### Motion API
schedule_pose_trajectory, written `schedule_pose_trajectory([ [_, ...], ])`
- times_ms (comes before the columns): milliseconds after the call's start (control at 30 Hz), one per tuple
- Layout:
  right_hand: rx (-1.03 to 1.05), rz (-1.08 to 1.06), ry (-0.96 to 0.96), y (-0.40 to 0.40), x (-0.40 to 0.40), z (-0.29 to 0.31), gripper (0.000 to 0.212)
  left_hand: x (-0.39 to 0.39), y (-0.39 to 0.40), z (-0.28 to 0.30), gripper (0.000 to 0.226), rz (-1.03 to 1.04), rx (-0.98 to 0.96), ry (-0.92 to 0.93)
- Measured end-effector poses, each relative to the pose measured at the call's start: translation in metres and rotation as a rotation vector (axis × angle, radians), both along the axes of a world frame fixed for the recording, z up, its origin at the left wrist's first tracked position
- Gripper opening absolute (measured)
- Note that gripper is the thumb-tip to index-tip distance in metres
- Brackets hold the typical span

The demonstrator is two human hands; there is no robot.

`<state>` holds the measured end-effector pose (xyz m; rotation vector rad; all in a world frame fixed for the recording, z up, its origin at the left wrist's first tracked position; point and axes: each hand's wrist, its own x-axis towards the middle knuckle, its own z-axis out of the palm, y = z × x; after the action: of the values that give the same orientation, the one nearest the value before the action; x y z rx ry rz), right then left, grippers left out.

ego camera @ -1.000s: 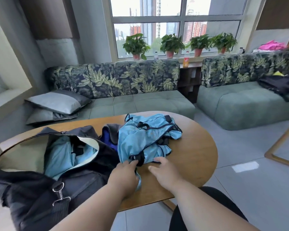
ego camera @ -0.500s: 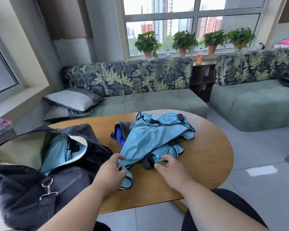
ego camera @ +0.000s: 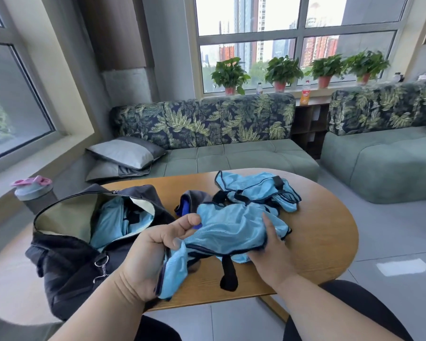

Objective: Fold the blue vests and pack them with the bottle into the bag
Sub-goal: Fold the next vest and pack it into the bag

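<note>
Surface: oval wooden table (ego camera: 330, 230), near edge cut by both forearms; sofa (ego camera: 231, 156) and potted plants (ego camera: 283, 70) on the window sill at 12 o'clock.
Left hand (ego camera: 155, 252): curled around the near-left corner of the front vest (ego camera: 231, 227), thumb pinching cloth from above; fingertips buried in the fabric.
Right hand (ego camera: 271, 254): grips the vest's near-right hem, fingers tucked under the cloth and hidden, thumb lying on top.
Front vest: light blue mesh with dark trim, crumpled, lifted slightly at table centre; one black strap (ego camera: 228, 274) trails toward 6 o'clock.
Second vest (ego camera: 256, 190): heaped at 1 o'clock behind the first; where one ends and the other begins hard to make out.
Dark blue-and-grey item (ego camera: 190, 203): at 11 o'clock of the front vest, mostly covered, kind unclear.
Bag (ego camera: 67, 257): black, unzipped, at 9 o'clock on the table; blue fabric (ego camera: 113, 217) inside, lower part hidden by the rim.
Bottle (ego camera: 35, 193): grey with pink lid, upright at 10 o'clock beyond the bag, base concealed.
</note>
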<state>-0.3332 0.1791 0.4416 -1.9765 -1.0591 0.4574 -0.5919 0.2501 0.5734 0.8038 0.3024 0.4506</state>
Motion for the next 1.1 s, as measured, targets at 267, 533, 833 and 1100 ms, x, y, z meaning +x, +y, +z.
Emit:
schedule_pose_trajectory([
  [267, 0.131, -0.057, 0.095, -0.008, -0.015, 0.015, 0.040, -0.009, -0.011, -0.001, 0.064, 0.085, 0.042, 0.319],
  [533, 0.384, 0.164, 0.246, -0.021, -0.065, 0.108, 0.041, 0.011, -0.020, -0.033, 0.075, 0.279, 0.763, 0.752],
  [833, 0.414, 0.145, -0.170, -0.036, -0.062, 0.156, 0.064, 0.014, -0.019, -0.011, 0.021, 0.582, 0.854, 0.713],
  [1100, 0.417, -0.022, 0.117, -0.042, -0.047, 0.130, 0.110, -0.007, -0.024, 0.034, 0.025, 0.537, 0.392, 0.223],
])
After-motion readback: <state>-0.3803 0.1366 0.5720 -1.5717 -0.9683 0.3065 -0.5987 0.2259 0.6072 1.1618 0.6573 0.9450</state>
